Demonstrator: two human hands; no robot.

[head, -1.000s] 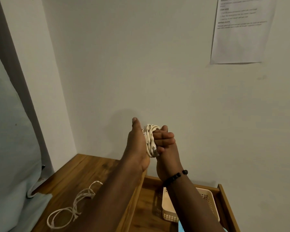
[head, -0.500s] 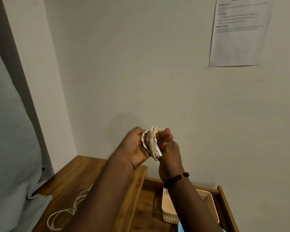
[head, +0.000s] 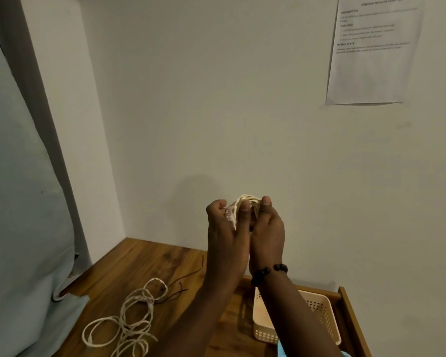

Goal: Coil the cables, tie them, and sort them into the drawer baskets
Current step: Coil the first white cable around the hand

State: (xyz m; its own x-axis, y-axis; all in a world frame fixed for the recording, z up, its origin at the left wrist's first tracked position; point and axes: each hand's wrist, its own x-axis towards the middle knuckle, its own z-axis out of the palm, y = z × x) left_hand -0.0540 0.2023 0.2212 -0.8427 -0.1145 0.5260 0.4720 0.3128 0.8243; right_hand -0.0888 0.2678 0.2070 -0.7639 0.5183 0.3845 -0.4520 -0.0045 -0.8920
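A small coil of white braided cable (head: 247,200) is held up in front of the wall, pinched between both hands. My left hand (head: 223,228) grips its left side, with the cable's plug end showing by my fingers. My right hand (head: 267,228), with a black bead bracelet at the wrist, holds the right side with thumb up. More white cable (head: 129,320) lies loose and tangled on the wooden top (head: 129,264) at lower left. A cream plastic basket (head: 319,313) sits in the open drawer (head: 350,315) under my right forearm.
Thin dark ties (head: 180,287) lie on the wood beside the loose cable. Pale blue fabric (head: 16,202) hangs along the left edge. A printed sheet (head: 371,52) is taped to the wall at upper right. Something blue shows at the bottom under my right arm.
My hands have turned the coil, and my left fingers have closed on its left side. The view has tilted down, showing more of the loose cable and the ties on the wood.
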